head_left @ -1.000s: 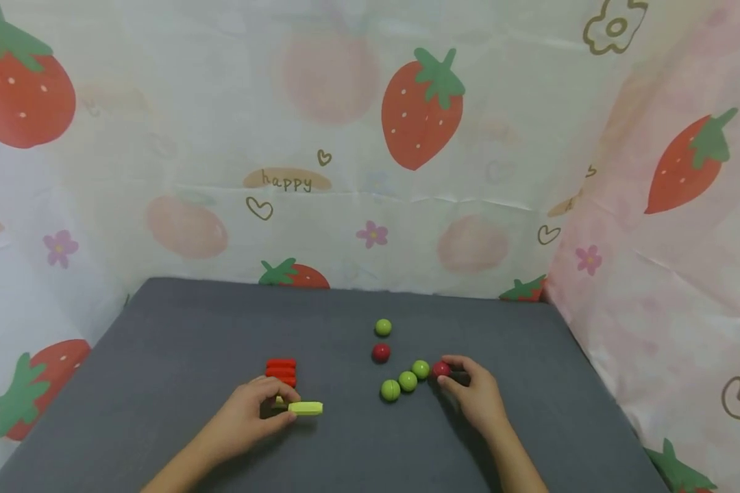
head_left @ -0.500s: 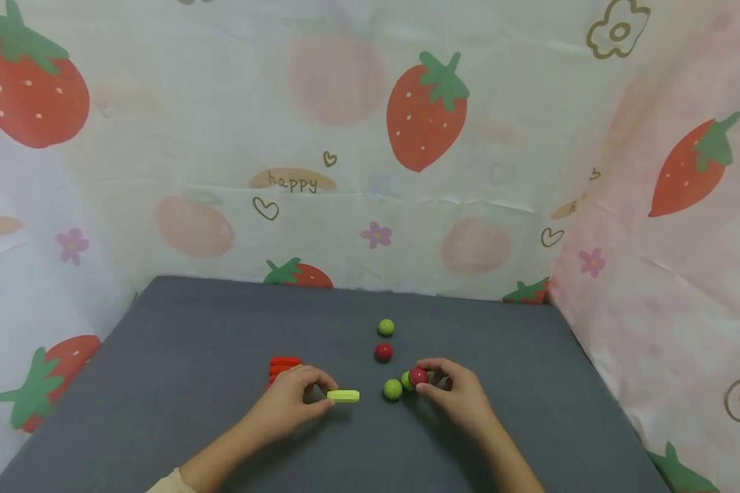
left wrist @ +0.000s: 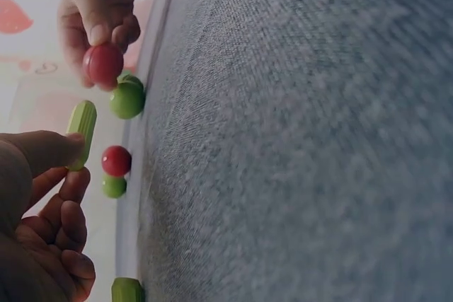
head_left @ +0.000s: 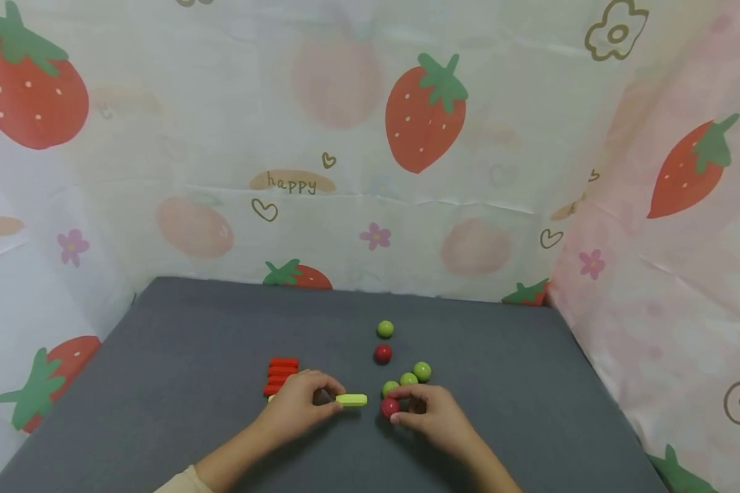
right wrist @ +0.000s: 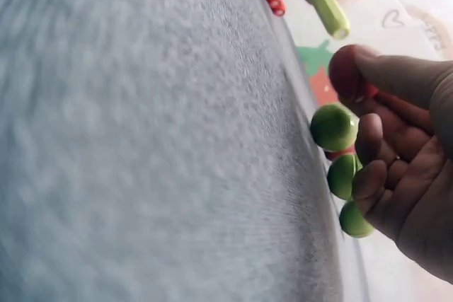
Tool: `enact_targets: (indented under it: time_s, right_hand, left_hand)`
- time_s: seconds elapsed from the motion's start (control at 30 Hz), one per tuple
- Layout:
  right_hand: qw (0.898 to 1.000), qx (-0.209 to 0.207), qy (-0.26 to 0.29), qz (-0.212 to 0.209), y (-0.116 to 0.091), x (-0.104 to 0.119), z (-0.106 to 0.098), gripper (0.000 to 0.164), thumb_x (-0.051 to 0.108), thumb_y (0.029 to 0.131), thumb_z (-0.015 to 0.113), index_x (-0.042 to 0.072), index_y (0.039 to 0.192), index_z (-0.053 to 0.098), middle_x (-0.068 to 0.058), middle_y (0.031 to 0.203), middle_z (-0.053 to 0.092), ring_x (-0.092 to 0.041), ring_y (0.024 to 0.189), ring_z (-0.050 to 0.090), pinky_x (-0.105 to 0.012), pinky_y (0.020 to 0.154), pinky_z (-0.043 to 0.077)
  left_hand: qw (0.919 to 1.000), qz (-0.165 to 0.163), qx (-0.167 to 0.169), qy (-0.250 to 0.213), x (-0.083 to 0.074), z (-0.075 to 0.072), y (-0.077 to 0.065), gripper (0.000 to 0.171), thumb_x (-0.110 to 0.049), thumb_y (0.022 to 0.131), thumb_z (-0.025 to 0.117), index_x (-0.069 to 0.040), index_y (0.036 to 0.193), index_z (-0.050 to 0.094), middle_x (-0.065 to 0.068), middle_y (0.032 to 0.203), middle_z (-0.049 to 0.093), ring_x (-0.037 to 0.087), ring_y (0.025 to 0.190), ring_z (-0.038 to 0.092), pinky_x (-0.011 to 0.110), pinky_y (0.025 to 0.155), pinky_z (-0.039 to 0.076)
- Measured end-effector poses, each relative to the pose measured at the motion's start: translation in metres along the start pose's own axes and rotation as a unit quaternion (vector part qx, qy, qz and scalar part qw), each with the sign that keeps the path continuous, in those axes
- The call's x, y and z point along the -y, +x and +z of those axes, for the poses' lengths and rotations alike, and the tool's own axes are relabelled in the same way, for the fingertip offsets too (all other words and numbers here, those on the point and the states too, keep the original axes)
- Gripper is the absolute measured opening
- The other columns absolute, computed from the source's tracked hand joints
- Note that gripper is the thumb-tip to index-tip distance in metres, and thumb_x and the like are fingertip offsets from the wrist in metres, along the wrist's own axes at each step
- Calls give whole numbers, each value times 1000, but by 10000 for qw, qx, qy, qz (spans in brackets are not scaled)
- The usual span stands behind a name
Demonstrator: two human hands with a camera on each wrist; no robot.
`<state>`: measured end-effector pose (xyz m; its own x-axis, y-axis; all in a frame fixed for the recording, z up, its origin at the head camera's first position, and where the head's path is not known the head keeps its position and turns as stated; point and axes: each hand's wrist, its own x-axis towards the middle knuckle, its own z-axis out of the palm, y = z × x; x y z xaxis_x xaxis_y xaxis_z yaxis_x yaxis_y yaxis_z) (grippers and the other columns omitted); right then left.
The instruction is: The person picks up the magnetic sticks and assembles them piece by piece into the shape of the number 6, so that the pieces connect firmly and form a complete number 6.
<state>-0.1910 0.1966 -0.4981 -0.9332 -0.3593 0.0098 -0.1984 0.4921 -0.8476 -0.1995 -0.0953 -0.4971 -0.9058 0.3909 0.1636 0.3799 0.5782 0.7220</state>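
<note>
Compared with half a second earlier, the right hand [head_left: 434, 416] has travelled from the row of green balls [head_left: 409, 380] to its near end, carrying the held red ball [head_left: 390, 409] with it; the left hand [head_left: 301, 405] has shifted only slightly rightward with its yellow-green stick [head_left: 353, 400]. Left hand: the thumb [left wrist: 53, 149] and forefinger pinch the stick near one end, so that most of its length projects toward the right hand; the remaining fingers [left wrist: 73, 225] curl loosely and stand free of it. Right hand: the thumb [right wrist: 396, 76] presses on the red ball against the forefinger, the tips parted by the ball's width, while the lower fingers [right wrist: 371, 180] bend toward the palm. Both wrist views show stick and ball raised off the grey tabletop [head_left: 191, 342], near each other but apart. Whether the right fingertips touch the nearest green ball cannot be told. Beyond the row lie a second red ball [head_left: 383, 354] and, farther back, a single green ball [head_left: 385, 329]. Red sticks [head_left: 281, 370] lie side by side behind the left hand, another yellow-green stick [left wrist: 127, 290] just beside them, partly hidden in the head view.
</note>
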Motion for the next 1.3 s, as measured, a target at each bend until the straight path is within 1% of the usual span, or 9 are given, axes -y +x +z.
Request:
enact_targets:
  time_s: [0.13, 0.3, 0.53, 0.63, 0.77, 0.9, 1.03, 1.13, 1.3]
  right_hand:
    - [9999, 92, 80, 99, 1, -5, 3, 32, 25, 83, 87, 18, 113, 78, 4, 72, 62, -6, 61, 52, -24, 53, 45]
    - [9995, 172, 193, 193, 3, -9, 4, 33, 24, 83, 87, 16, 114, 79, 4, 70, 61, -7, 58, 51, -25, 53, 45]
    - [9997, 88, -136, 187, 4, -12, 5, 32, 26, 83, 86, 18, 113, 79, 5, 70, 60, -7, 59, 51, -25, 53, 44]
    - [9996, 40, -184, 207, 5, -12, 5, 32, 26, 83, 86, 19, 113, 79, 5, 70, 60, -8, 60, 51, -24, 53, 42]
    - [9995, -3, -212, 238, 5, -13, 7, 32, 25, 83, 87, 20, 113, 79, 4, 70, 61, -9, 60, 51, -24, 53, 42]
    - [9994, -30, -243, 261, 4, -13, 8, 32, 24, 82, 87, 20, 113, 79, 4, 69, 61, -9, 59, 51, -25, 52, 42]
    - [9991, -55, -379, 202, 4, -12, 8, 32, 23, 83, 86, 19, 113, 78, 5, 70, 60, -9, 59, 51, -26, 52, 42]
    - [9984, -66, -557, 84, 4, -12, 8, 31, 23, 85, 85, 19, 115, 77, 4, 75, 60, -8, 60, 51, -26, 54, 44]
    - [9975, -44, -693, -139, 4, -13, 9, 32, 24, 86, 84, 18, 116, 75, 3, 82, 60, -8, 61, 51, -27, 55, 45]
  left_hand:
    - [9999, 37, 95, -6, 1, 4, 3, 15, -21, 86, 84, -27, 98, 78, -18, 87, 67, 7, 74, 51, 24, 67, 44]
    - [9996, 73, 283, -54, 5, 10, 7, 14, -21, 87, 83, -25, 100, 79, -16, 92, 70, 6, 77, 53, 24, 70, 45]
    - [9989, 129, 454, -11, 6, 16, 13, 14, -24, 87, 83, -24, 100, 80, -14, 90, 69, 4, 76, 54, 25, 68, 45]
    - [9986, 140, 505, -7, 5, 20, 15, 14, -24, 86, 84, -23, 99, 80, -15, 88, 69, 4, 76, 55, 25, 68, 46]
    - [9982, 72, 596, 2, 4, 24, 17, 13, -23, 85, 84, -24, 98, 80, -17, 85, 66, 4, 76, 54, 24, 68, 46]
    - [9983, 94, 577, 43, 3, 26, 18, 13, -22, 84, 85, -23, 96, 80, -17, 81, 65, 3, 71, 53, 24, 65, 46]
    - [9984, 86, 555, 9, 2, 28, 19, 13, -20, 83, 85, -22, 95, 80, -17, 77, 64, 1, 66, 52, 23, 61, 46]
    - [9984, 66, 557, -28, 0, 29, 20, 13, -19, 82, 85, -21, 94, 80, -17, 76, 64, 1, 64, 53, 23, 60, 46]
    - [9984, 95, 559, -38, -4, 30, 21, 14, -19, 83, 85, -18, 95, 80, -16, 76, 64, 0, 65, 53, 23, 61, 46]
